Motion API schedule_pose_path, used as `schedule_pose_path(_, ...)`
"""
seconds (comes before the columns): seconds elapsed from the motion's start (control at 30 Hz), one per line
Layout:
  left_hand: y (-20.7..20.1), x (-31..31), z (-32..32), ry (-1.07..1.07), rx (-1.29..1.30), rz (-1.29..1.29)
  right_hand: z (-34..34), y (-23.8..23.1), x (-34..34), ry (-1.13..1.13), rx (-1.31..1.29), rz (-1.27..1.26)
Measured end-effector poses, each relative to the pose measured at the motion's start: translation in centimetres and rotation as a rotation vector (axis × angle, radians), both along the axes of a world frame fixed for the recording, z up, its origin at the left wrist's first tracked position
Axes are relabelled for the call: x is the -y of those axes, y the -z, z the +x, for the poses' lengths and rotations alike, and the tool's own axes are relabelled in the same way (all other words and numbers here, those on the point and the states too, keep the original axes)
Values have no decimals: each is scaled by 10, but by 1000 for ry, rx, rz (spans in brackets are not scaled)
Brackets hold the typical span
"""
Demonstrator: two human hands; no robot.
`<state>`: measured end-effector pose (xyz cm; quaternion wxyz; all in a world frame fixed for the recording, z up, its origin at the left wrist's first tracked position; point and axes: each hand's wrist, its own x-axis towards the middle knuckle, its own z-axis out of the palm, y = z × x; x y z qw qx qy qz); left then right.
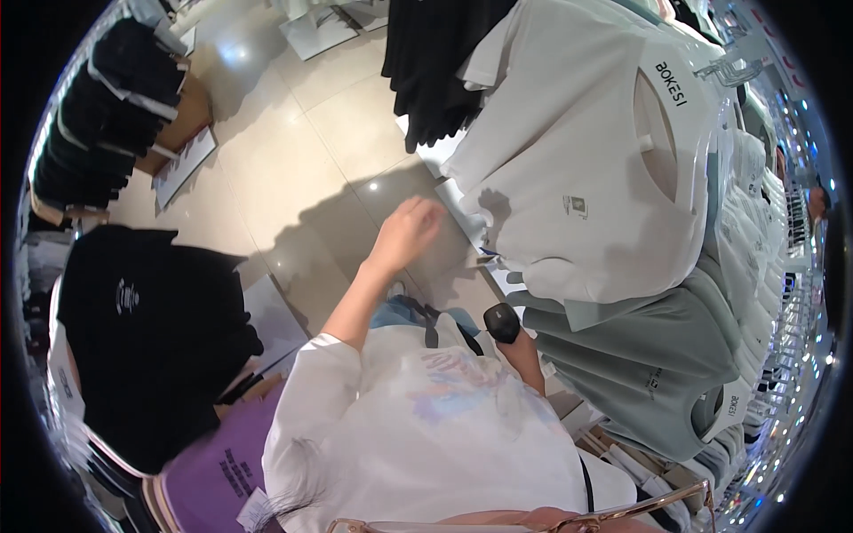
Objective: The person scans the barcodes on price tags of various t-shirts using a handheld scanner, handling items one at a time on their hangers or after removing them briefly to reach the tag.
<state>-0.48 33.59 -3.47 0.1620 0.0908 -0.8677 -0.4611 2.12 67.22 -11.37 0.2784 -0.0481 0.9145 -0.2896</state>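
My left hand (409, 233) is held out over the tiled floor, its fingers curled in and slightly blurred, with nothing visible in them. To its right hangs a white T-shirt (569, 151) with a small chest print; the hand is apart from it. Low on my right side, my right hand (513, 340) is mostly hidden behind a black rounded handheld device (502, 322) that it grips. A grey-green T-shirt (640, 355) hangs close to the right of that device.
More garments hang on clear hangers (733, 71) along the right. Black shirts (435, 71) hang ahead. At left are a black T-shirt (160, 329), a purple shirt (213, 471) and a rack of dark clothes (107, 115). White base boards (185, 169) edge the floor (311, 169).
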Motion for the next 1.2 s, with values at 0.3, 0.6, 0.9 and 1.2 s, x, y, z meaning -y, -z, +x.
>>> schedule_pose_path(0.3, -166, -6, -197, -20, -785, -484, -57, -13, 6, 29, 140, 61)
schedule_pose_path(0.6, -190, 15, -305, 191, -836, -689, -82, 53, -20, -61, -269, -147)
schedule_pose_path(0.9, -210, 31, -320, 388, -1083, -747, -65, 9, 51, 227, 23, 4)
schedule_pose_path(1.2, -244, 83, -254, 508, -1183, -597, -7, 42, 154, 789, -310, -494)
